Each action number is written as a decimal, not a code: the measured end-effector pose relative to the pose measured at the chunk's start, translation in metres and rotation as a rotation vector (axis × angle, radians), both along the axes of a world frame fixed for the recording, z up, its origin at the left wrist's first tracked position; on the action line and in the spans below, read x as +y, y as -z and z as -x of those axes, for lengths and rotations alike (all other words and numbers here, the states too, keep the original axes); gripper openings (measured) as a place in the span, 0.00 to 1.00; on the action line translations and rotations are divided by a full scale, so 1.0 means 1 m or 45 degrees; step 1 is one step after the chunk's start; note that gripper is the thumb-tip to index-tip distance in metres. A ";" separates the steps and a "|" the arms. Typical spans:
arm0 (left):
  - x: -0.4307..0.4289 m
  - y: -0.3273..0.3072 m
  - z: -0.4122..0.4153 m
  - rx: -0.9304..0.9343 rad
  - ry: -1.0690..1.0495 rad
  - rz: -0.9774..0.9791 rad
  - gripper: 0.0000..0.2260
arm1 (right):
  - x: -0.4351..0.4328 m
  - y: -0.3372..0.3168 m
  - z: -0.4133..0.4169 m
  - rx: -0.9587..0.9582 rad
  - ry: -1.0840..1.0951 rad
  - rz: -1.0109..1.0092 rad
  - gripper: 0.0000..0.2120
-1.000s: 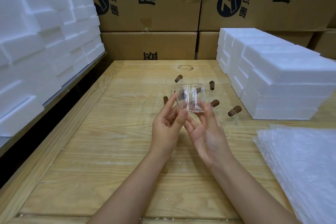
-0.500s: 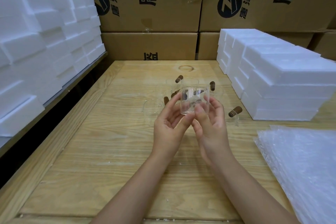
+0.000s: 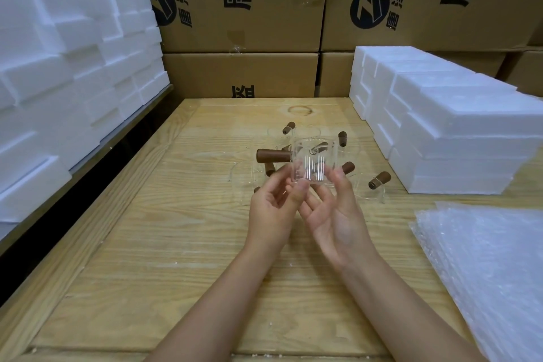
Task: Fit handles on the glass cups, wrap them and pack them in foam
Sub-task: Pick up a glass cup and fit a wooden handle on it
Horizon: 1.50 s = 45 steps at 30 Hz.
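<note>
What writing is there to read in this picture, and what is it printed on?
"唐", large, black; the character above it is cut by the frame: upper left box.
"唐", likewise cut: upper right box.
"唐泽", small, beside a round logo with ®: both upper boxes.
Smaller characters along both boxes' top edge: cut off, unreadable.
One character on the lower box: half hidden by the table, unreadable.

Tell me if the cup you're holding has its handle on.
On: a brown wooden handle juts sideways from the glass cup, held up between the left hand and right hand.
</note>
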<state>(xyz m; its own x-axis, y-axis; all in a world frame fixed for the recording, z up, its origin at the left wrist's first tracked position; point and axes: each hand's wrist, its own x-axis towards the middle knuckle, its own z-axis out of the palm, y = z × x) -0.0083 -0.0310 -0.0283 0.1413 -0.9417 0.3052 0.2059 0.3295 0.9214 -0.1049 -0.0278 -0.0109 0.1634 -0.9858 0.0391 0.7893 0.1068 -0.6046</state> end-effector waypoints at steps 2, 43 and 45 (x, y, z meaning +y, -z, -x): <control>0.000 0.000 -0.001 -0.001 -0.006 0.014 0.20 | -0.001 0.001 0.001 0.033 0.029 0.026 0.22; -0.003 -0.002 -0.002 0.137 -0.051 -0.091 0.21 | -0.003 0.002 0.004 0.834 0.364 0.506 0.15; -0.002 -0.003 -0.001 0.151 -0.027 -0.091 0.22 | -0.001 0.001 0.003 0.789 0.300 0.499 0.12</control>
<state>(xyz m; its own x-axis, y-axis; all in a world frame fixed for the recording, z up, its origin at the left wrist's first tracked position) -0.0068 -0.0327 -0.0252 0.1929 -0.9568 0.2177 0.3082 0.2697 0.9123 -0.1080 -0.0289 -0.0123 0.0566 -0.9304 0.3622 0.2694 -0.3351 -0.9028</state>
